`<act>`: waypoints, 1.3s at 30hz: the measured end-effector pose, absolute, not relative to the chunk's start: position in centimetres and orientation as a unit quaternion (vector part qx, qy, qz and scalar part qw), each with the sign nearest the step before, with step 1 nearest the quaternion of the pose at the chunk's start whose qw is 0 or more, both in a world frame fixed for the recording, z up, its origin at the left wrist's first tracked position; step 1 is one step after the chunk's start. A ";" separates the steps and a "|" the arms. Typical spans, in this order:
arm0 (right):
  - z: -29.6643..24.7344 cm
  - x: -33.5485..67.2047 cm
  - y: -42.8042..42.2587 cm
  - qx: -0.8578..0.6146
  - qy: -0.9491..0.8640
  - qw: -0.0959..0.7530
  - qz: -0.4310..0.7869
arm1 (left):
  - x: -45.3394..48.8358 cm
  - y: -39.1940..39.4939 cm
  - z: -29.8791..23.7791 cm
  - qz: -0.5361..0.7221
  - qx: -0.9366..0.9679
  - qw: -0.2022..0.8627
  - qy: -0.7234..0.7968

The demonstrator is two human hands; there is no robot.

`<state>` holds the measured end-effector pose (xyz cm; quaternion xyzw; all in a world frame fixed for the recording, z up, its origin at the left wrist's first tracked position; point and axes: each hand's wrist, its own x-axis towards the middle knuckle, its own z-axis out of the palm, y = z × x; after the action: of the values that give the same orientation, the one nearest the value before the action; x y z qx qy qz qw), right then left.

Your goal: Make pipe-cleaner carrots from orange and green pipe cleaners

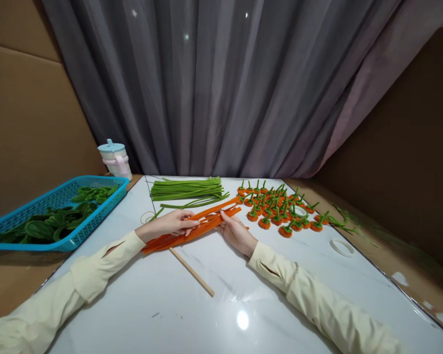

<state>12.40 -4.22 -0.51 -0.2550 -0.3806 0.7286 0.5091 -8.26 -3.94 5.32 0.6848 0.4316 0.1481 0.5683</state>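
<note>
A bundle of orange pipe cleaners (206, 225) lies slantwise across the middle of the white table, between both hands. My left hand (173, 222) is closed on the bundle near its left part, fingers curled over the strands. On the right part, my right hand (236, 232) pinches the same bundle between thumb and fingers. A wooden stick (194, 273) rests on the table, its far end under the bundle. Behind the hands is a stack of green pipe cleaners (186, 189), with a few loose ones in front of it.
Many small orange pumpkin-like pieces with green stems (276, 209) stand at the right back. A tape roll (342, 247) lies at the right edge. On the left are a blue basket (92, 216) of green looped pieces and a lidded cup (116, 160). A grey curtain (206, 98) hangs behind.
</note>
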 end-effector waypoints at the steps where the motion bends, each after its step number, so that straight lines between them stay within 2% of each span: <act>1: -0.5 12.4 -4.2 -0.254 -0.381 0.510 0.728 | -8.2 -4.0 5.3 0.151 0.685 0.571 0.427; 6: -0.4 12.5 -4.3 -0.262 -0.391 0.505 0.723 | -8.1 -4.1 5.1 0.167 0.675 0.569 0.439; 19: -0.4 12.3 -4.4 -0.284 -0.391 0.519 0.705 | -7.5 -4.3 4.4 0.180 0.737 0.454 0.467; 39: -0.6 12.4 -4.2 -0.278 -0.381 0.545 0.693 | -7.9 -4.7 4.1 0.172 0.775 0.436 0.423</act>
<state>12.41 -4.23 -0.60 -0.2784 -0.3805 0.6933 0.5450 -7.92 -4.66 4.09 0.7751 0.4234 0.1716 0.4364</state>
